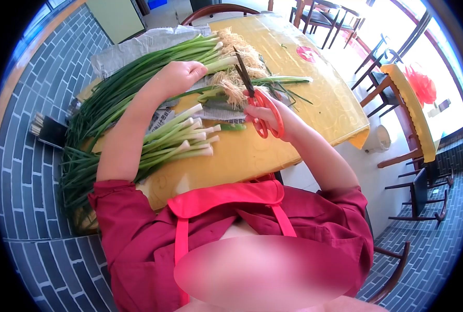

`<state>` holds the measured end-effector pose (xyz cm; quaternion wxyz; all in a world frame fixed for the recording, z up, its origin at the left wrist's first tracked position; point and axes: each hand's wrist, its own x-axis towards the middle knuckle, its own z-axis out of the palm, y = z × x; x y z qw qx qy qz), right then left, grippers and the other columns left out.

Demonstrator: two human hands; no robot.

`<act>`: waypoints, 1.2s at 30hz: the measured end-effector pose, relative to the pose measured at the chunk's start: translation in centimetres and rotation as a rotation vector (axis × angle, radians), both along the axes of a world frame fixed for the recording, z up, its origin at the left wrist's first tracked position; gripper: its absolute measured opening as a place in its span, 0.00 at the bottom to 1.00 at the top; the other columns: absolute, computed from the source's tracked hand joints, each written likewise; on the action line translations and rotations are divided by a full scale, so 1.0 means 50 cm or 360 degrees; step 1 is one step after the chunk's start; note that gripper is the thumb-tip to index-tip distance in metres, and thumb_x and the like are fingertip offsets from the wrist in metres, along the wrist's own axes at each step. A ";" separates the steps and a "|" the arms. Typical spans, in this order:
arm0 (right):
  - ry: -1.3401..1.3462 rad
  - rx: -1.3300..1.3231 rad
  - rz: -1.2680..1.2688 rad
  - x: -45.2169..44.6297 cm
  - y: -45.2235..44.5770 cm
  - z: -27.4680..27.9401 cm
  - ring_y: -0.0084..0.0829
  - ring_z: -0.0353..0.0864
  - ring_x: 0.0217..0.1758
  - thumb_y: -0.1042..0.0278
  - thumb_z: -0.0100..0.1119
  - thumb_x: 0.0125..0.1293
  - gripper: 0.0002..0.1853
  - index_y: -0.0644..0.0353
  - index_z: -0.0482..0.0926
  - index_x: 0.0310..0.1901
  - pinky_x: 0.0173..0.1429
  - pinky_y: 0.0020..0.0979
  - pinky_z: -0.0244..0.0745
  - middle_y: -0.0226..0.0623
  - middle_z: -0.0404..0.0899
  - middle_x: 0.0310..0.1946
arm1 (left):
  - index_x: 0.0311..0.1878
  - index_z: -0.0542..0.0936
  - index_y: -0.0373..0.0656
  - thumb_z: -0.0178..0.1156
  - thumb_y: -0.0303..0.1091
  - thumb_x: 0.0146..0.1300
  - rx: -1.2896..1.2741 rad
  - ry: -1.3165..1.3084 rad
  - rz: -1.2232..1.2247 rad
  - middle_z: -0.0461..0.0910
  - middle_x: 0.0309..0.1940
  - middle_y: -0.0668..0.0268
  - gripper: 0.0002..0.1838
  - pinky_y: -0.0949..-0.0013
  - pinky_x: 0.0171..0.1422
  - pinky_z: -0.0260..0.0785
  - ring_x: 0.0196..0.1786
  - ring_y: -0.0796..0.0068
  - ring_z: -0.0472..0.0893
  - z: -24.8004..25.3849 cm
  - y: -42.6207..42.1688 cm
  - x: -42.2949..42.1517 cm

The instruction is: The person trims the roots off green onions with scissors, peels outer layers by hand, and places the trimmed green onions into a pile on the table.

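Observation:
My left hand (180, 78) is closed around a green onion (222, 64), whose white end points right toward the scissor blades. In my right hand (265, 108) are red-handled scissors (280, 118), their dark blades pointing up and slightly parted. Beyond my left hand lies a pile of long green onions (174, 54) with their roots on. A tangle of pale roots (234, 86) sits between my hands. Nearer my body is a bunch of green onions (184, 136) with bare white ends and no roots.
Newspaper (138, 49) lies under the onions on a table with a yellow cloth (262, 156). A dark holder with chopsticks (49, 130) stands by the brick-patterned wall at left. A chair back (218, 10) is at the far edge, and several chairs are at right.

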<state>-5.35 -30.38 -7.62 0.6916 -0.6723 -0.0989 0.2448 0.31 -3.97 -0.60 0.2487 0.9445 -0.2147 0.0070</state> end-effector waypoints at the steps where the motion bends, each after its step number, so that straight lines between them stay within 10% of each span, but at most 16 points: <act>1: 0.0002 -0.0032 0.0007 0.001 0.001 0.003 0.22 0.71 0.27 0.59 0.59 0.63 0.30 0.56 0.61 0.64 0.30 0.25 0.69 0.35 0.75 0.34 | 0.47 0.80 0.43 0.50 0.48 0.68 -0.0002 0.0005 0.0003 0.82 0.39 0.55 0.19 0.63 0.49 0.70 0.42 0.57 0.80 -0.002 0.001 0.000; 15: 0.0009 -0.0087 -0.0079 0.009 0.014 0.006 0.20 0.76 0.41 0.53 0.55 0.67 0.25 0.58 0.66 0.60 0.39 0.24 0.74 0.30 0.73 0.39 | 0.47 0.80 0.43 0.50 0.48 0.68 0.0013 0.0117 -0.0045 0.82 0.37 0.55 0.19 0.63 0.47 0.70 0.40 0.57 0.79 -0.017 -0.007 -0.005; 24: -0.0098 -0.0407 -0.0126 -0.007 0.023 0.022 0.20 0.64 0.10 0.51 0.50 0.70 0.19 0.60 0.66 0.32 0.13 0.24 0.59 0.31 0.67 0.16 | 0.47 0.80 0.41 0.50 0.49 0.68 0.0007 0.0221 -0.0135 0.82 0.36 0.55 0.21 0.63 0.47 0.70 0.38 0.60 0.79 -0.037 -0.011 -0.006; 30: 0.0111 -0.0379 0.0064 0.010 -0.015 -0.009 0.21 0.63 0.12 0.52 0.55 0.67 0.18 0.60 0.67 0.31 0.13 0.26 0.59 0.30 0.66 0.19 | 0.48 0.80 0.42 0.51 0.49 0.68 0.0072 0.0285 -0.0112 0.82 0.36 0.57 0.20 0.64 0.46 0.70 0.38 0.62 0.79 -0.064 -0.007 0.007; 33: 0.0246 -0.0178 0.0049 0.011 -0.032 -0.019 0.18 0.58 0.10 0.57 0.53 0.69 0.17 0.65 0.72 0.47 0.14 0.22 0.51 0.27 0.63 0.13 | 0.49 0.80 0.43 0.51 0.49 0.68 0.0064 0.0341 -0.0096 0.82 0.36 0.58 0.20 0.64 0.46 0.70 0.38 0.63 0.79 -0.063 -0.003 0.007; 36: 0.0375 0.0165 0.0174 0.018 -0.071 -0.033 0.20 0.68 0.17 0.63 0.58 0.66 0.14 0.61 0.72 0.47 0.20 0.24 0.64 0.31 0.72 0.23 | 0.56 0.77 0.42 0.51 0.51 0.68 0.0095 0.0381 -0.0066 0.82 0.47 0.56 0.24 0.67 0.56 0.68 0.49 0.63 0.80 -0.035 0.004 -0.002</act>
